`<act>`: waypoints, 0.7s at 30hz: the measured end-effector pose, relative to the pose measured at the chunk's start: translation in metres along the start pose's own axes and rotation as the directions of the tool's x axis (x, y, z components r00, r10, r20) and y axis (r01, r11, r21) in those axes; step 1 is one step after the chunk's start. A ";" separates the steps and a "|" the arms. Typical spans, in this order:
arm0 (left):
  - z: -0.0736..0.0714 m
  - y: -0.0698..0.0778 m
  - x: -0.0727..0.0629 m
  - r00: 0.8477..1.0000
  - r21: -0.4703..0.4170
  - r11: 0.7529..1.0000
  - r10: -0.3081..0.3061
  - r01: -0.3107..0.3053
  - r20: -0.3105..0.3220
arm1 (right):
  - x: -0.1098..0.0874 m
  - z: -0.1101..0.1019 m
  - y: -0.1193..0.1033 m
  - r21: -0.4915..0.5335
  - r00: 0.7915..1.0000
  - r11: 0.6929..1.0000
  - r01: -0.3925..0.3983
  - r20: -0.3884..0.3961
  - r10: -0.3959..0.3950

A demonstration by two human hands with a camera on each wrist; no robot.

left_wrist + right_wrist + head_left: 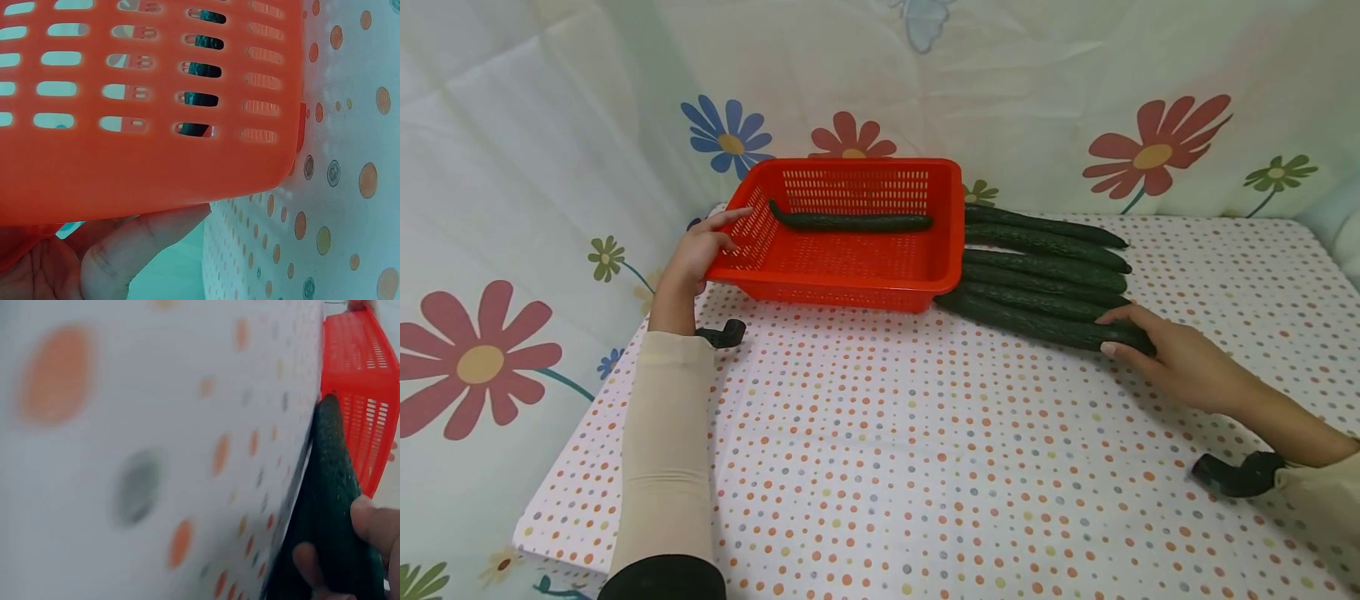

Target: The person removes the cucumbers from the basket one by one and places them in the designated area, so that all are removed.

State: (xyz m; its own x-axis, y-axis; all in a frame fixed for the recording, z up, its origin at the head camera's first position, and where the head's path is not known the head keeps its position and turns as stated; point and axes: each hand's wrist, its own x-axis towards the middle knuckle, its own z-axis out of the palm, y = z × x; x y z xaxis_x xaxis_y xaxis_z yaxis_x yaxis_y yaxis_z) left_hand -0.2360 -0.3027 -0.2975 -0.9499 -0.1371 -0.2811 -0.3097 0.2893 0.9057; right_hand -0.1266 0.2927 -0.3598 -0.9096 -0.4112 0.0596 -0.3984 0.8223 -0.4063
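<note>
A red plastic basket (820, 283) with slotted walls stands at the back of the table, tilted toward the front. My left hand (694, 252) grips its left rim, fingers over the edge inside; in the left wrist view the thumb (134, 247) lies along the underside of the rim. One long cucumber (857, 222) lies inside against the back wall. Right of the basket several more cucumbers (1045, 242) lie side by side. My right hand (1187, 367) pinches the right end of the nearest cucumber (1037, 322), thumb and fingers on either side of it in the right wrist view.
A white dotted cloth (887, 450) covers the table. Behind and to the left hangs a flowered curtain (1030, 92). Dark wrist-worn devices (1238, 475) sit on both wrists, close over the cloth.
</note>
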 end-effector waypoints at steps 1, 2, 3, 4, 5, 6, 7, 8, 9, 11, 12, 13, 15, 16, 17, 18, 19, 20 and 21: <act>0.000 0.000 0.000 1.000 -0.003 1.000 0.000 0.000 0.000 | 0.001 -0.001 -0.002 -0.004 1.000 1.000 -0.013 0.000 0.013; 0.000 0.000 0.000 1.000 -0.006 1.000 0.001 -0.001 0.001 | 0.003 -0.002 -0.003 -0.008 1.000 1.000 -0.025 -0.001 0.025; 0.000 0.000 0.000 1.000 -0.007 1.000 0.002 -0.002 0.000 | 0.003 -0.003 -0.005 -0.012 0.999 0.999 -0.037 -0.006 0.037; 0.000 -0.001 0.000 1.000 -0.010 1.000 0.003 -0.003 0.000 | 0.004 -0.003 -0.006 -0.026 0.999 0.999 -0.045 -0.019 0.044; 0.000 -0.001 0.000 1.000 -0.011 1.000 0.004 -0.004 -0.001 | 0.004 -0.004 -0.007 -0.048 0.998 0.997 -0.052 -0.032 0.051; 0.000 -0.001 0.000 1.000 -0.011 1.000 0.006 -0.006 -0.002 | 0.004 -0.004 -0.008 -0.072 0.998 0.996 -0.053 -0.047 0.050; 0.000 -0.001 0.000 1.000 -0.009 1.000 0.008 -0.008 -0.003 | 0.004 -0.004 -0.008 -0.096 0.997 0.994 -0.047 -0.062 0.041; 0.000 -0.001 0.000 1.000 -0.005 1.000 0.009 -0.009 -0.005 | 0.005 -0.004 -0.009 -0.116 0.997 0.992 -0.040 -0.073 0.032; 0.000 -0.001 0.000 1.000 -0.004 1.000 0.009 -0.010 -0.006 | 0.005 -0.004 -0.009 -0.139 0.996 0.990 -0.034 -0.081 0.023; 0.000 -0.001 0.001 1.000 -0.001 1.000 0.009 -0.009 -0.009 | 0.007 -0.003 -0.010 -0.177 0.996 0.984 -0.023 -0.090 0.007; 0.000 -0.002 0.001 1.000 0.000 1.000 0.010 -0.010 -0.011 | 0.007 -0.002 -0.011 -0.188 0.996 0.982 -0.015 -0.092 -0.002; 0.000 -0.002 0.001 1.000 -0.001 1.000 0.009 -0.009 -0.011 | 0.008 -0.002 -0.012 -0.200 0.996 0.980 -0.014 -0.088 -0.004; 0.000 -0.002 0.001 1.000 -0.004 1.000 0.007 -0.008 -0.012 | 0.010 -0.001 -0.013 -0.215 0.997 0.976 -0.023 -0.074 0.007; 0.000 -0.003 0.001 1.000 -0.005 1.000 0.006 -0.006 -0.012 | 0.010 -0.001 -0.014 -0.225 0.997 0.974 -0.027 -0.071 0.011; 0.000 -0.003 0.001 1.000 -0.006 1.000 0.006 -0.006 -0.012 | 0.011 0.000 -0.014 -0.234 0.998 0.972 -0.031 -0.066 0.016; 0.000 -0.003 0.001 1.000 -0.006 1.000 0.006 -0.006 -0.011 | 0.012 0.000 -0.014 -0.243 0.998 0.969 -0.037 -0.058 0.024; 0.000 -0.003 0.001 1.000 -0.005 1.000 0.006 -0.006 -0.011 | 0.012 0.000 -0.015 -0.248 0.998 0.968 -0.046 -0.051 0.034; 0.000 -0.003 0.001 1.000 -0.004 1.000 0.006 -0.006 -0.011 | 0.013 0.000 -0.016 -0.252 0.998 0.966 -0.052 -0.049 0.041; 0.000 -0.003 0.002 1.000 -0.002 1.000 0.007 -0.007 -0.010 | 0.013 0.000 -0.016 -0.254 0.998 0.966 -0.056 -0.044 0.047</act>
State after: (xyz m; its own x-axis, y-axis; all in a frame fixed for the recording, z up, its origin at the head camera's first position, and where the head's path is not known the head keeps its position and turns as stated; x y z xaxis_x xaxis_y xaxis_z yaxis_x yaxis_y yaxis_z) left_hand -0.2366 -0.3034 -0.3008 -0.9515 -0.1446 -0.2717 -0.3031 0.2886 0.9082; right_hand -0.1324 0.2742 -0.3525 -0.9315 -0.3546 0.0804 -0.3633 0.9171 -0.1641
